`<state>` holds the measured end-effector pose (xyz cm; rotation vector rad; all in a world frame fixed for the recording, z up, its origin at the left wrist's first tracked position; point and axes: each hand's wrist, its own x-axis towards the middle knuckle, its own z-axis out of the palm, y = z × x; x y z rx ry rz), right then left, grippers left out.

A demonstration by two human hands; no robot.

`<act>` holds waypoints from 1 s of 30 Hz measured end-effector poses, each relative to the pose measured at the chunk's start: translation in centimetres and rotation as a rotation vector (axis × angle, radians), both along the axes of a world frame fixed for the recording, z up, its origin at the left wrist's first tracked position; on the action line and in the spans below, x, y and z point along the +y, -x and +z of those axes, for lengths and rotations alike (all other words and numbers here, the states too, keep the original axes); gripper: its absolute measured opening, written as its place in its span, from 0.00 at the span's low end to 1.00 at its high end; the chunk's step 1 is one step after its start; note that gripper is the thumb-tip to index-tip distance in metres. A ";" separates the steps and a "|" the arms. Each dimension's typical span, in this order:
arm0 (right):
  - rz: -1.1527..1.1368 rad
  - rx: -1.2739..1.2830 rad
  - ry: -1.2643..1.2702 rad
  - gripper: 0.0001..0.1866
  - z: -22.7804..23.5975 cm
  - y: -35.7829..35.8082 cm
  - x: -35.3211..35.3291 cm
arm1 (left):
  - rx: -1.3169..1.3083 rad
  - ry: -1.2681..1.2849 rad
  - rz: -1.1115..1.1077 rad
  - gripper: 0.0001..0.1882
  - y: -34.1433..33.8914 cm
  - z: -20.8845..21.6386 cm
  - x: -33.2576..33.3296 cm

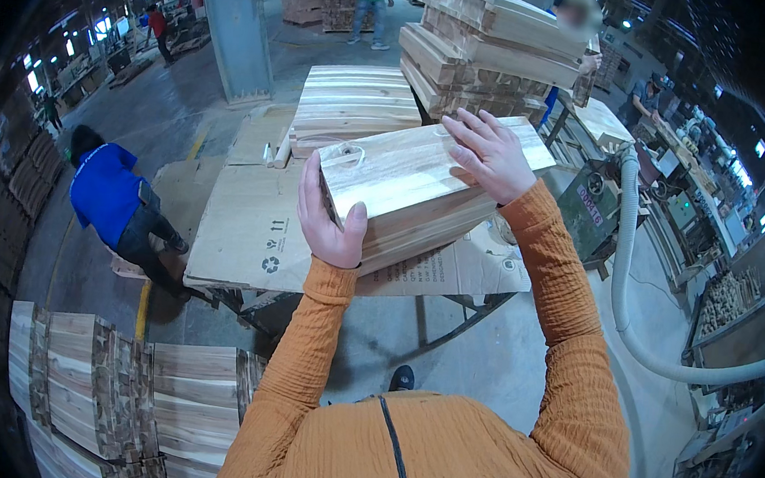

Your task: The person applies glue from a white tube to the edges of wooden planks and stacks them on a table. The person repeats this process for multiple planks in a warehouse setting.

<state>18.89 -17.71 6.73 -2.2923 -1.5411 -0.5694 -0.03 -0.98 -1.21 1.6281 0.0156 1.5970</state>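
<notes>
A stack of long, pale wooden boards [423, 175] lies at a slant on a table covered with cardboard [235, 227]. My left hand [332, 223] grips its left end, thumb at the near corner and fingers along the end face. Across the top board, toward its right end, my right hand [490, 154] rests with the fingers stretched out. A thin, pale loop [351, 154] shows on the top board near the left end. Right behind is another group of boards [358, 93], laid side by side on the table.
Tall bundled stacks of boards [487, 54] rise beyond the table, with a person partly behind them. More bundles [79, 386] stand at the lower left. A person in blue [107, 195] bends left of the table. A grey hose [624, 249] and machines line the right. A pillar [234, 30] stands farther back.
</notes>
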 end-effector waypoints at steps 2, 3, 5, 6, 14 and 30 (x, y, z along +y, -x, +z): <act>0.010 -0.029 0.035 0.30 0.2 0.5 -0.1 | 0.002 0.002 0.006 0.39 0.0 0.0 0.1; 0.017 -0.025 0.015 0.30 0.2 0.6 0.0 | 0.003 0.003 0.009 0.39 0.0 0.0 0.1; 0.027 -0.023 -0.026 0.31 0.3 0.9 -0.1 | 0.012 -0.025 0.036 0.39 0.1 -0.1 0.2; 0.018 -0.040 0.004 0.31 0.3 1.0 -0.2 | 0.017 -0.039 0.049 0.39 0.1 -0.1 0.2; -0.007 -0.024 -0.053 0.33 0.0 1.1 -0.3 | -0.002 -0.016 0.019 0.39 0.1 -0.2 -0.1; 0.108 0.004 -0.390 0.32 -0.3 -1.1 -0.9 | -0.031 0.041 -0.070 0.38 -0.7 0.4 -0.4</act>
